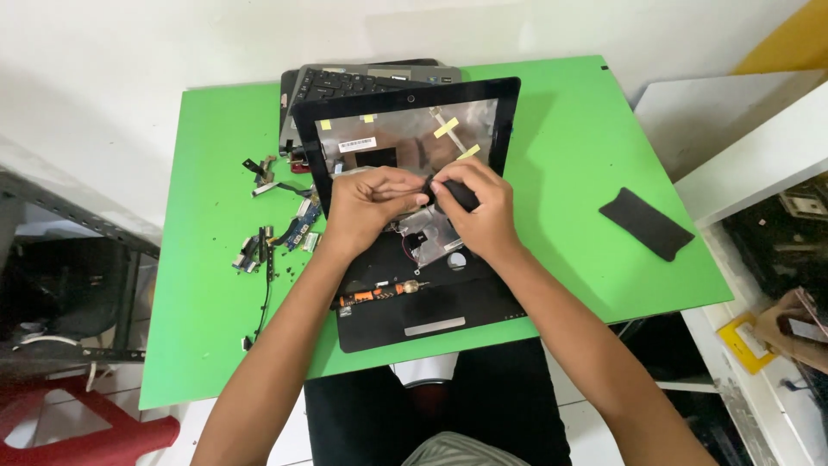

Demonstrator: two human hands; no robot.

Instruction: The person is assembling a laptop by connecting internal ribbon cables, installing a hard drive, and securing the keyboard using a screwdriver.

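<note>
Head view, frame centre: the left hand (371,203) and right hand (479,211) pinch a small black part (450,194) over the opened laptop (414,216) on the green surface (216,328). Part looks light, stiff, probably fragile; best gripped by its edges.

An opened laptop (405,207) lies at the centre of the tabletop (569,129), a keyboard (345,85) behind it. Small loose parts (276,233) lie to its left, a flat pad (645,223) to its right. Both hands meet over the laptop's middle.
</note>
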